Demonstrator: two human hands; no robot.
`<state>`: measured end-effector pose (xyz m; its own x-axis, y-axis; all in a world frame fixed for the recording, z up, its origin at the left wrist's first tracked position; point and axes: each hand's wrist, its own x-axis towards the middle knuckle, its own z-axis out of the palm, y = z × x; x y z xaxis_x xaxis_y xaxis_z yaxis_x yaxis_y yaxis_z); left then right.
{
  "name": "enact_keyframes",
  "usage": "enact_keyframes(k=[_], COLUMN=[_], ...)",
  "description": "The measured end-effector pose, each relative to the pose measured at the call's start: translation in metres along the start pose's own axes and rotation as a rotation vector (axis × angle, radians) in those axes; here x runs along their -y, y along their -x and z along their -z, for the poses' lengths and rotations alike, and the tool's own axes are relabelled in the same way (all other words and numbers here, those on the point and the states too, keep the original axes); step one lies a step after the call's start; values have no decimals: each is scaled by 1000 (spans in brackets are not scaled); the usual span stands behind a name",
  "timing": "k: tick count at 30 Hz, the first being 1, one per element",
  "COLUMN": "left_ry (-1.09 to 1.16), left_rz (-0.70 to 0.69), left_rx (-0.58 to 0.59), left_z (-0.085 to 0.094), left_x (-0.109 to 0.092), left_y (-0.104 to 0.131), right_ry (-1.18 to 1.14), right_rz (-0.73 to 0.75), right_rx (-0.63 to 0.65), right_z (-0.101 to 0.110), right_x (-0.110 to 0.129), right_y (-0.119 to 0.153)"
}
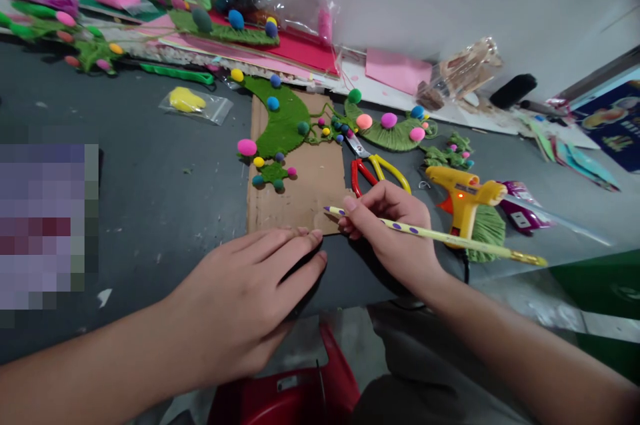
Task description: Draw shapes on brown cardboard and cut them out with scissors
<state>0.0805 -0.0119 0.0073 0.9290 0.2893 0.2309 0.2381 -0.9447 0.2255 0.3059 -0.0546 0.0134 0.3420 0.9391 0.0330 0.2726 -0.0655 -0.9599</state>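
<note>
Matt cardboard [320, 175] at centre, rough-edged, on a dull table [200, 171], and there's a pencil [450, 236], smooth with a shiny metallic end! Above, woolly yarn on the crescent [286, 119]; the scissors [357, 146] gleam with metal blades and glossy plastic handles. At right, smooth plastic glue gun [463, 201]; upper left, a crinkly, clear plastic bag [216, 111].

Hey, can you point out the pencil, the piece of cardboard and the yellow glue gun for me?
Pencil [445, 237]: head view, on the middle of its shaft.
Piece of cardboard [320, 175]: head view, on its bare brown surface.
Yellow glue gun [464, 210]: head view, on its handle.
</note>
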Motion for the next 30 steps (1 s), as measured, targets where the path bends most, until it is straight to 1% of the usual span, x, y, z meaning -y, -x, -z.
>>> enact_keyframes(k=[3,6,8,13,16,19,23,27,30], left_ry=[-10,-15,-11,1,-12,-13,1,-6,-16], left_rz=[-11,-18,-17,-16,-24,-27,-54,-26,-36], left_rx=[-5,-12,-15,-2,-1,3,-20,-2,-7], left_z=[0,0,0,1,1,-1,-3,-2,-2], left_x=[0,0,0,1,2,3,4,3,3], left_y=[0,1,1,-1,-1,0,1,1,0], right_ry=[48,123,143,155,181,182,152,130,137], right_rz=[-38,-52,-41,-1,16,16,2,0,9], right_rx=[23,-11,-27,1,-9,-12,-3,40,16], right_z=[2,2,1,0,0,0,-1,-2,-2], right_x=[0,-1,-2,-5,-6,-6,-7,-7,-7], right_y=[6,9,10,8,7,6,8,9,8])
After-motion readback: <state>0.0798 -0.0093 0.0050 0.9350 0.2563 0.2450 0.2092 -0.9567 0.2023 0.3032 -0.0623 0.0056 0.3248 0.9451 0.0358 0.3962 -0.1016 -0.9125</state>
